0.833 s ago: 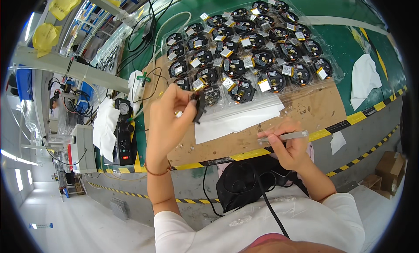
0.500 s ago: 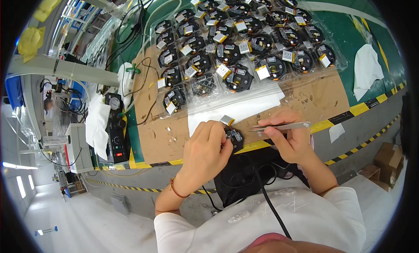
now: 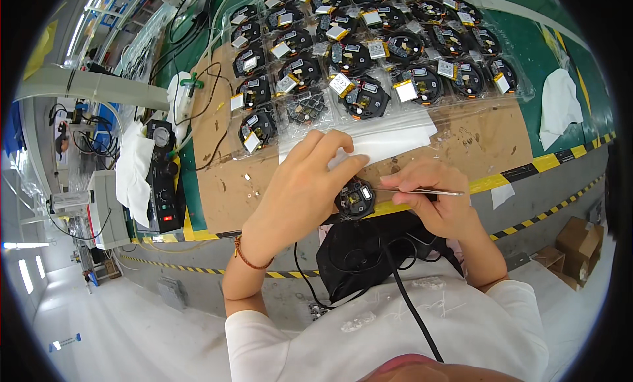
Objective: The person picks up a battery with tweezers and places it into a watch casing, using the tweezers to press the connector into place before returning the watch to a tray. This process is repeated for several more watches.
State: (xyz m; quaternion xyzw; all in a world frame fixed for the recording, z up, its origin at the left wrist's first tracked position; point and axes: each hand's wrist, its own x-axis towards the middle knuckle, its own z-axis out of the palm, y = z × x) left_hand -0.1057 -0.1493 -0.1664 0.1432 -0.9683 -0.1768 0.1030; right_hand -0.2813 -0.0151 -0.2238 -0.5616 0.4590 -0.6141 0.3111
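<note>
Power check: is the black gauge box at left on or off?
On, apparently: the black box shows a lit red light.

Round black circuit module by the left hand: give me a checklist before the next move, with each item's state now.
1. Left hand at the round black circuit module: ok, fingers near its upper edge; firmness of hold isn't visible.
2. Slim silver metal tweezers held in the right hand: ok.
3. Tweezer tips touching the module: cannot tell; they point at its right side.
4. Module clear of the black-and-yellow striped bench edge: not ok, it overlaps that edge in this view.
5. Flat silver battery on this module: cannot tell, the left hand may cover it.
</note>
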